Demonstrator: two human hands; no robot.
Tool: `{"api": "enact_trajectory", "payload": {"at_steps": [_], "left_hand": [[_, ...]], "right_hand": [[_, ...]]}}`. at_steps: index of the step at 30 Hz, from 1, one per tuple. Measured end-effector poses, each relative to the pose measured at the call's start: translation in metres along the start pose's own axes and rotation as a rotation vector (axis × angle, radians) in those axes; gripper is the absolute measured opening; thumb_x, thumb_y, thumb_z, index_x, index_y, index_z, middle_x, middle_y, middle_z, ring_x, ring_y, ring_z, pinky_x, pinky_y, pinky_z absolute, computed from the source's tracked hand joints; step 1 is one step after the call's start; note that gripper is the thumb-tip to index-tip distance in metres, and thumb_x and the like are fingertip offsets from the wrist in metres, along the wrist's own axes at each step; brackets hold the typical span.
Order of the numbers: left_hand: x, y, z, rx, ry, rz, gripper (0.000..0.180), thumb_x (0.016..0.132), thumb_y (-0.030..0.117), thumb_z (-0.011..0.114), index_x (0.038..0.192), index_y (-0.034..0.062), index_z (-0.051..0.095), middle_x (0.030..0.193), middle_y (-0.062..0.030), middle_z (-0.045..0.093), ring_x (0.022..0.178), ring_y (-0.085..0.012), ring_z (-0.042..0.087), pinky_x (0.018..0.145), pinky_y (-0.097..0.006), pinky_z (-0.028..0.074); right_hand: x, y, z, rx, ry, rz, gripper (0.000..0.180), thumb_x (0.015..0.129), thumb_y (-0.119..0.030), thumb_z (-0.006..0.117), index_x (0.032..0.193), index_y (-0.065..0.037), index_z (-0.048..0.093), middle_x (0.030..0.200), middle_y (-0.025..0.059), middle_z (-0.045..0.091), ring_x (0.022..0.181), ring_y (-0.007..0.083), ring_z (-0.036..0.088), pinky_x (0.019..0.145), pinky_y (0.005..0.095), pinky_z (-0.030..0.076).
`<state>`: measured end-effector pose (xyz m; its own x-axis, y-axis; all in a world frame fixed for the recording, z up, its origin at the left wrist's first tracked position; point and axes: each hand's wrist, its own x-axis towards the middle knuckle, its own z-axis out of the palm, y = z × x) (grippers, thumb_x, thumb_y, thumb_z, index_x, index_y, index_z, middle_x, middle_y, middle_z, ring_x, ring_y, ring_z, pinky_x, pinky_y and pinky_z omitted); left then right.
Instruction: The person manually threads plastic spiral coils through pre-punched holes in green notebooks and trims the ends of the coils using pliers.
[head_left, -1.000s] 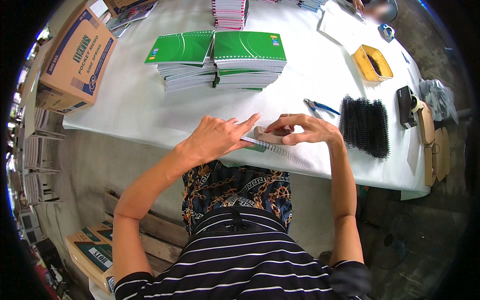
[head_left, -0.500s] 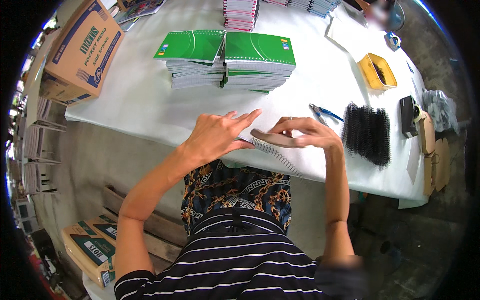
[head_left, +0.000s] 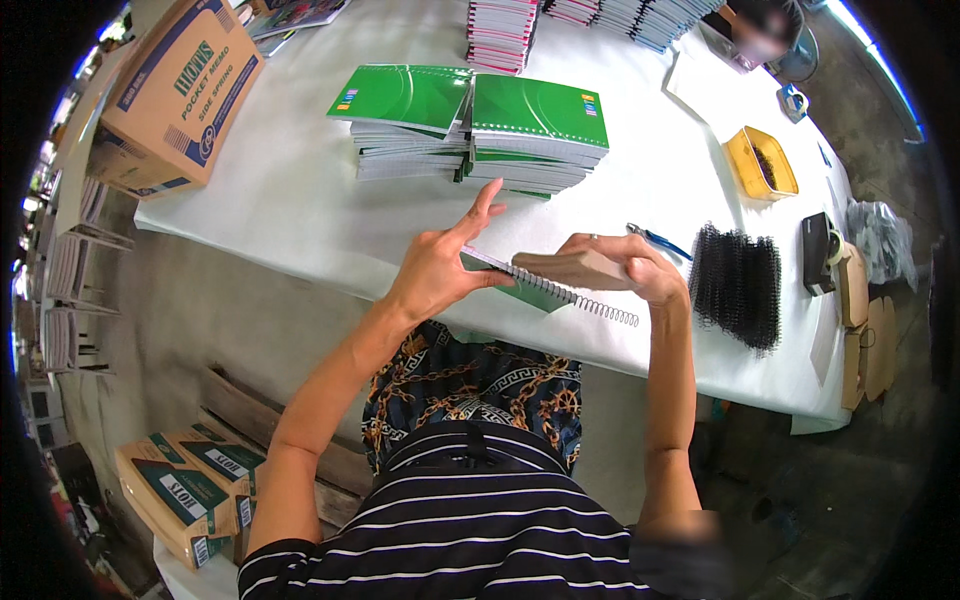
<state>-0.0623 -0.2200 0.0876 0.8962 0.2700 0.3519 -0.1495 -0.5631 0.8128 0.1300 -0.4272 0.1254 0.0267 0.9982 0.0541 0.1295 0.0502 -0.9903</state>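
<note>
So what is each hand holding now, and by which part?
The left hand holds a green-covered notebook by its left end; the right hand holds a flat brown block by its right end.

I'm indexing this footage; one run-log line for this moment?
left hand: holds green-covered notebook | right hand: holds flat brown block beside dark wire coil | coil: extends past notebook

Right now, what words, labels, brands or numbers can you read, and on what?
I won't copy wording or brands, but print stands here:
Large cardboard box, left: bold dark lettering, legible.
Brown-and-green packages, lower left: white label panels, dark lettering, legible.
Green notebook stacks: small coloured cover marks, too small to be sure.
Held notebook: no print readable.
</note>
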Motion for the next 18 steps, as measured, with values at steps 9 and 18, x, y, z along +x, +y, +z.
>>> {"api": "enact_trajectory", "payload": {"at_steps": [9, 18], "left_hand": [[-0.009, -0.01, 0.01, -0.153, 0.05, -0.117, 0.113, 0.064, 0.027, 0.088, 0.156, 0.021, 0.022, 0.127, -0.0062, 0.067, 0.093, -0.0201, 0.067, 0.074, -0.032, 0.053], [-0.009, -0.006, 0.011, -0.179, 0.05, -0.101, 0.108, 0.07, 0.014, 0.084, 0.156, 0.0149, 0.019, 0.129, -0.0074, 0.065, 0.109, -0.0216, 0.067, 0.09, -0.036, 0.058]], "right_hand": [[0.013, -0.008, -0.001, -0.164, -0.001, 0.107, 0.061, 0.09, -0.053, 0.055, 0.114, 0.002, 0.069, 0.107, 0.0135, 0.068, 0.1, 0.0235, 0.06, 0.087, 0.0358, 0.045], [0.017, -0.021, 0.011, -0.235, 0.137, 0.143, 0.06, 0.092, -0.052, 0.051, 0.109, 0.003, 0.069, 0.097, 0.0124, 0.068, 0.093, 0.0235, 0.06, 0.083, 0.0357, 0.045]]}}
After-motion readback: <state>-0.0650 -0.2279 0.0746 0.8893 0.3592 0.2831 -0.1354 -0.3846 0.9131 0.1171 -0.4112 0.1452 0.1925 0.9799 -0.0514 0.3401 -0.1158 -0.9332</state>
